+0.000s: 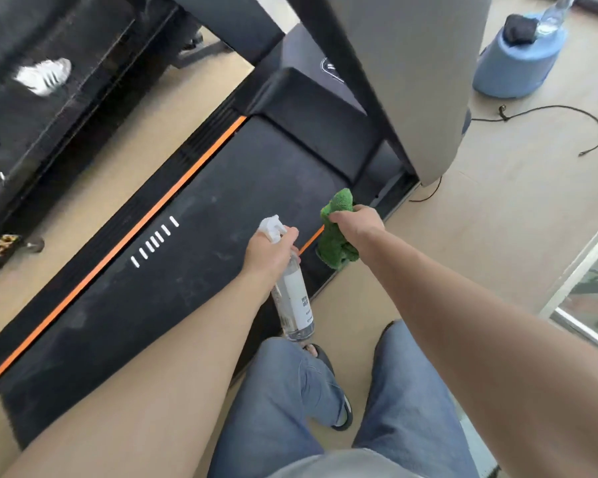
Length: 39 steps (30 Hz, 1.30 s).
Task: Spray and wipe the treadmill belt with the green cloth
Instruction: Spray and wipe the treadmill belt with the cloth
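Evidently spraying was in hand: the spray bottle [292,294] was gripped by the left hand [271,253] over the treadmill belt [204,236]; the green cloth [335,232] was clutched in the right hand [358,220]; wiping was judged next.

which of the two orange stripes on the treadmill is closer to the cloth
The short stripe on the right rail, showing between bottle and cloth. The long stripe runs along the far left rail.

Treadmill belt [201,243] bare across frame centre and lower left; free passage there. Upper centre blocked by grey console upright [425,81]. Black motor cover [311,108] bounds belt's upper end.
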Each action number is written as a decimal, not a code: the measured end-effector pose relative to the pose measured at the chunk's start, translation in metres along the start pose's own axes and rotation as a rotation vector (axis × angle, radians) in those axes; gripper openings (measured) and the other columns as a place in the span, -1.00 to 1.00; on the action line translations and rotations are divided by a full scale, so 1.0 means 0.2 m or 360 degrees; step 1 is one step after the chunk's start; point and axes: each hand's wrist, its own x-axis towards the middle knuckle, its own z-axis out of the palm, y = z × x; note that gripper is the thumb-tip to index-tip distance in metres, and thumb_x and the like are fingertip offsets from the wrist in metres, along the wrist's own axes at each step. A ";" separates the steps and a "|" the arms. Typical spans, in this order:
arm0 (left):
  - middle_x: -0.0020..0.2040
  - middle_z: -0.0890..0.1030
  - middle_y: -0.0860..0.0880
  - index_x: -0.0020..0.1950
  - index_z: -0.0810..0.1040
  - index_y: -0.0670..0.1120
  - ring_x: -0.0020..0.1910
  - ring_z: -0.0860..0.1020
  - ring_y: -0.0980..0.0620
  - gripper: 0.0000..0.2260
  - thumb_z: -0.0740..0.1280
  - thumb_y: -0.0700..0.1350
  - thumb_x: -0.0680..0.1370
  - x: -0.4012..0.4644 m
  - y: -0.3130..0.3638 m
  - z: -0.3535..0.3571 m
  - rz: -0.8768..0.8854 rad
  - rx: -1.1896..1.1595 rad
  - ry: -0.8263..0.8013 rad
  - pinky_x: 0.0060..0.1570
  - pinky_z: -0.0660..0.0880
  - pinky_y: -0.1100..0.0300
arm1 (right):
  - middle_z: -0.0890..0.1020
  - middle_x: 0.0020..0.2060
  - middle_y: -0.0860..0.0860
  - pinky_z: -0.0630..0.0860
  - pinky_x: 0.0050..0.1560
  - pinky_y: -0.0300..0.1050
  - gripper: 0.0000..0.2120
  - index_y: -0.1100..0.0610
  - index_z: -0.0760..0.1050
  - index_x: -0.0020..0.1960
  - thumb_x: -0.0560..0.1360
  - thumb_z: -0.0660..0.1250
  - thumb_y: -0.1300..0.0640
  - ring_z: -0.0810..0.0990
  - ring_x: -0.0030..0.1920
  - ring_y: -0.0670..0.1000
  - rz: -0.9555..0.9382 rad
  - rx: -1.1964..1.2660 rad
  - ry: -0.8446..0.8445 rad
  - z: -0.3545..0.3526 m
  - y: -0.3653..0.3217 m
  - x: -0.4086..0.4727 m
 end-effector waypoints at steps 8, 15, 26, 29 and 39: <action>-0.19 0.67 -0.04 -0.03 0.52 -0.03 -0.31 0.67 0.01 -0.89 0.37 -0.04 0.64 0.44 -0.32 0.12 0.0015 -0.0160 0.0107 -0.35 0.52 0.26 | 0.60 -0.07 0.02 0.41 -0.07 -0.18 -0.74 0.09 0.59 0.12 0.50 0.34 -0.01 0.55 -0.06 0.10 -0.0351 -0.0215 0.0061 0.32 0.08 0.53; -0.15 0.61 -0.06 0.01 0.54 -0.05 -0.33 0.65 -0.05 -0.92 0.42 -0.10 0.62 0.87 -0.61 0.26 0.0050 -0.0355 0.0076 -0.36 0.57 0.23 | 0.58 -0.07 0.04 0.39 -0.07 -0.13 -0.81 0.10 0.51 0.06 0.46 0.26 0.11 0.55 -0.01 0.14 -0.0587 -0.0484 0.0190 0.51 0.32 1.00; 0.03 0.67 -0.04 0.14 0.61 -0.09 -0.33 0.65 0.02 -0.79 0.47 -0.01 0.59 1.56 -0.91 0.50 0.0237 -0.0609 0.0014 -0.23 0.61 0.18 | 0.39 0.17 0.18 0.46 -0.03 0.07 -0.64 0.06 0.48 0.30 0.52 0.22 0.16 0.56 0.02 0.29 -0.1113 -0.1180 0.0925 0.60 0.55 1.78; 0.07 0.70 -0.06 0.05 0.59 -0.06 -0.33 0.66 0.01 -0.82 0.46 0.02 0.60 1.69 -0.95 0.53 0.0273 -0.0646 -0.0002 -0.20 0.62 0.13 | 0.39 0.15 0.18 0.40 -0.13 0.03 -0.71 0.14 0.51 0.20 0.50 0.23 0.17 0.52 0.04 0.28 -0.1163 -0.1384 0.1007 0.63 0.65 1.92; -0.26 0.64 -0.06 -0.03 0.61 -0.16 -0.42 0.64 0.00 -0.80 0.49 -0.04 0.54 1.77 -0.98 0.61 0.0107 -0.0654 0.0044 -0.39 0.56 0.20 | 0.40 0.13 0.15 0.42 -0.06 0.05 -0.67 0.12 0.47 0.28 0.54 0.16 0.16 0.50 0.10 0.26 -0.1113 -0.1041 0.1058 0.62 0.66 1.96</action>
